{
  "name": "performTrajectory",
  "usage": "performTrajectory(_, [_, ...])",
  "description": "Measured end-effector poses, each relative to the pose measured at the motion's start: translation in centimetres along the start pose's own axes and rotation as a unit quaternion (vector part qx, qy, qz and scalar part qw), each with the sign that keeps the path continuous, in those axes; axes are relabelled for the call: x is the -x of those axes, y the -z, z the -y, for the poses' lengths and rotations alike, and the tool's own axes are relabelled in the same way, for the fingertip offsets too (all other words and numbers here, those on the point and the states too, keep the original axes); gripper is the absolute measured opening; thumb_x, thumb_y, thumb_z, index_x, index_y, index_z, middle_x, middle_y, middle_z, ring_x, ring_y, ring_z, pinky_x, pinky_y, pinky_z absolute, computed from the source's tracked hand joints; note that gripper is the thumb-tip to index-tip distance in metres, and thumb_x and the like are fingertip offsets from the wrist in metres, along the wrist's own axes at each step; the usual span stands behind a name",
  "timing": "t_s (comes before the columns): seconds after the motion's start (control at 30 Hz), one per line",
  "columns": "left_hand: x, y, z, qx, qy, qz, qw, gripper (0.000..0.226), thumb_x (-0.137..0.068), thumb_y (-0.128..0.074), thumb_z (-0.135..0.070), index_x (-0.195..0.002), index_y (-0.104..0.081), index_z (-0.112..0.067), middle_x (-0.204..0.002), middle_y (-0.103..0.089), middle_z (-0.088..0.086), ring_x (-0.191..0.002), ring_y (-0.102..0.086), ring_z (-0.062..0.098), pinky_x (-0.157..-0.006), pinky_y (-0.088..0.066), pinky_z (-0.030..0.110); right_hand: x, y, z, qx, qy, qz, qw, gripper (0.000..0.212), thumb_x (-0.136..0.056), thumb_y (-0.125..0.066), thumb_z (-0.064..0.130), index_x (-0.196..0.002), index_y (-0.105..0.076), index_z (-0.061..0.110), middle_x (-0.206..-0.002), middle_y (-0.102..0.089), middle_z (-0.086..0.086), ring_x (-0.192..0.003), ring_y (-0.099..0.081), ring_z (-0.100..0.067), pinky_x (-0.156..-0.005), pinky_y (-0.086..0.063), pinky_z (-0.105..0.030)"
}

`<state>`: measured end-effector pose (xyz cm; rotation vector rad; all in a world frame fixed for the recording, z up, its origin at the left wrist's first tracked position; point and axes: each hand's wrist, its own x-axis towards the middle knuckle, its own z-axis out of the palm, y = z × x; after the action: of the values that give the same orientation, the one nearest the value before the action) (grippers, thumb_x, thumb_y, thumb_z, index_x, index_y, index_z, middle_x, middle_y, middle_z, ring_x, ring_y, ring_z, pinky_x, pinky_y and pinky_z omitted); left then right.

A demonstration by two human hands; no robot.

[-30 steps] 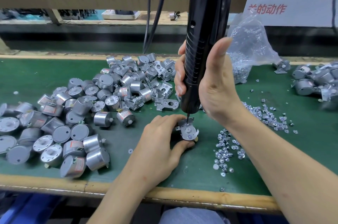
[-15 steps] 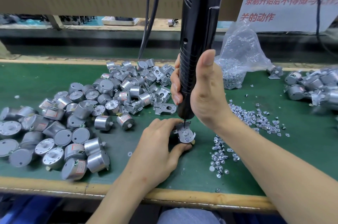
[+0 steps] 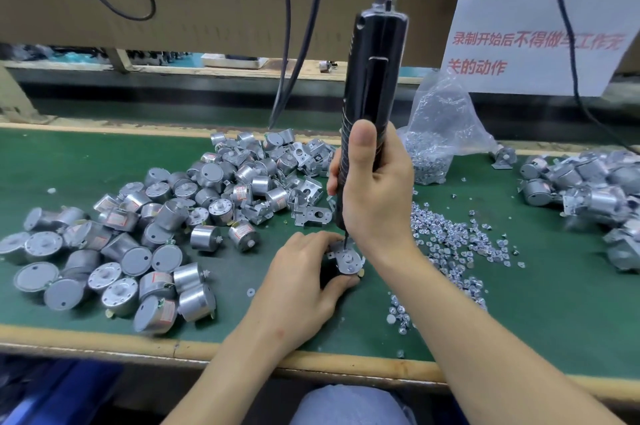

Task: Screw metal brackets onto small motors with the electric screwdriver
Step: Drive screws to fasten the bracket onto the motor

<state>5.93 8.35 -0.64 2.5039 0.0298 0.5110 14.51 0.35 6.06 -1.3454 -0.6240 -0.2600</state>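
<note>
1. My right hand is gripping the electric screwdriver upright, its bit tip touching the bracket.
2. My left hand is holding a closed grip round the small motor under that bracket, low on the green desk.
3. Loose motors are lying to the left and screws to the right.

Right hand fisted high, left hand curled below

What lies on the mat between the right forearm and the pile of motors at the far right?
In the head view, many loose screws lie scattered there on the green mat.
</note>
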Motion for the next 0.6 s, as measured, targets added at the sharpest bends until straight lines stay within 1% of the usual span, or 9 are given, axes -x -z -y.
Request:
performTrajectory(0.07, [0.1, 0.1, 0.0, -0.001, -0.002, 0.002, 1.0, 0.038, -0.08, -0.076, -0.037, -0.112, -0.061, -0.024, -0.097, -0.054, -0.022, -0.095, -0.05, 0.008, -0.079, -0.032, 0.014, 0.5, 0.7, 0.1, 0.064, -0.002, -0.008, 0.998, 0.037, -0.089, -0.058, 0.069, -0.088, -0.051, 0.033, -0.067, -0.062, -0.001, -0.059, -0.061, -0.023, -0.058, -0.051, -0.042])
performTrajectory(0.13, [0.2, 0.2, -0.1, 0.004, -0.001, 0.006, 1.0, 0.038, -0.079, -0.077, -0.037, -0.112, -0.061, -0.025, -0.098, -0.058, -0.02, -0.095, -0.051, 0.007, -0.08, -0.032, 0.011, 1.3, 2.0, 0.0, 0.146, -0.018, 0.0, 0.989, 0.031, -0.089, -0.068, 0.058, -0.088, -0.051, 0.032, -0.07, -0.064, 0.001, -0.06, -0.059, -0.013, -0.058, -0.047, -0.03])
performTrajectory(0.2, [0.3, 0.4, -0.2, 0.008, 0.001, 0.01, 1.0, 0.038, -0.078, -0.077, -0.039, -0.11, -0.06, -0.028, -0.098, -0.058, -0.022, -0.094, -0.051, 0.006, -0.079, -0.033, 0.012, 2.4, 3.4, -0.2, 0.194, -0.062, 0.014, 0.979, 0.023, -0.09, -0.072, 0.047, -0.091, -0.056, 0.031, -0.069, -0.064, 0.011, -0.062, -0.058, -0.005, -0.058, -0.042, -0.019])
performTrajectory(0.3, [0.4, 0.7, -0.6, 0.004, -0.009, 0.004, 1.0, 0.038, -0.078, -0.077, -0.04, -0.11, -0.06, -0.029, -0.098, -0.056, -0.023, -0.096, -0.05, 0.006, -0.08, -0.035, 0.015, 4.1, 5.1, 0.4, 0.225, -0.134, 0.013, 0.965, 0.026, -0.095, -0.067, 0.038, -0.118, -0.062, 0.027, -0.096, -0.071, 0.018, -0.09, -0.066, 0.001, -0.083, -0.053, -0.023])
performTrajectory(0.37, [0.5, 1.0, -1.1, -0.003, -0.039, -0.01, 0.999, 0.037, -0.079, -0.073, -0.04, -0.111, -0.061, -0.026, -0.102, -0.06, -0.019, -0.096, -0.05, 0.006, -0.083, -0.037, 0.016, 5.5, 5.7, 1.0, 0.212, -0.162, 0.01, 0.964, 0.034, -0.098, -0.061, 0.031, -0.13, -0.059, 0.022, -0.112, -0.068, 0.016, -0.104, -0.063, 0.008, -0.092, -0.051, -0.017])
performTrajectory(0.43, [0.4, 1.4, -2.0, -0.003, -0.071, -0.026, 0.997, 0.038, -0.079, -0.064, -0.041, -0.112, -0.062, -0.023, -0.103, -0.061, -0.016, -0.094, -0.05, 0.005, -0.084, -0.038, 0.016, 7.2, 6.1, 1.3, 0.219, -0.186, 0.022, 0.958, 0.04, -0.097, -0.06, 0.028, -0.137, -0.057, 0.022, -0.118, -0.064, 0.018, -0.11, -0.059, 0.013, -0.095, -0.047, -0.011])
performTrajectory(0.5, [0.3, 1.5, -2.8, 0.006, -0.094, -0.045, 0.995, 0.04, -0.077, -0.06, -0.037, -0.115, -0.062, -0.022, -0.104, -0.061, -0.017, -0.095, -0.051, 0.004, -0.086, -0.039, 0.014, 8.5, 6.2, 1.4, 0.197, -0.237, 0.052, 0.95, 0.032, -0.098, -0.062, 0.029, -0.13, -0.064, 0.024, -0.113, -0.069, 0.018, -0.108, -0.063, 0.005, -0.097, -0.049, -0.018])
performTrajectory(0.53, [0.3, 1.5, -3.1, 0.01, -0.103, -0.051, 0.993, 0.041, -0.077, -0.062, -0.033, -0.117, -0.061, -0.023, -0.105, -0.06, -0.018, -0.096, -0.052, 0.004, -0.087, -0.039, 0.014, 8.9, 6.4, 1.4, 0.156, -0.271, 0.063, 0.948, 0.024, -0.1, -0.062, 0.027, -0.123, -0.069, 0.022, -0.108, -0.074, 0.012, -0.105, -0.067, -0.001, -0.095, -0.051, -0.022])
performTrajectory(0.6, [0.3, 1.2, -3.5, 0.016, -0.112, -0.052, 0.992, 0.051, -0.077, -0.072, -0.03, -0.125, -0.058, -0.024, -0.108, -0.057, -0.022, -0.099, -0.053, 0.003, -0.09, -0.039, 0.014, 9.2, 6.8, 1.3, 0.005, -0.344, 0.036, 0.938, 0.017, -0.102, -0.062, 0.019, -0.113, -0.073, 0.011, -0.102, -0.078, -0.006, -0.097, -0.073, -0.018, -0.084, -0.056, -0.027])
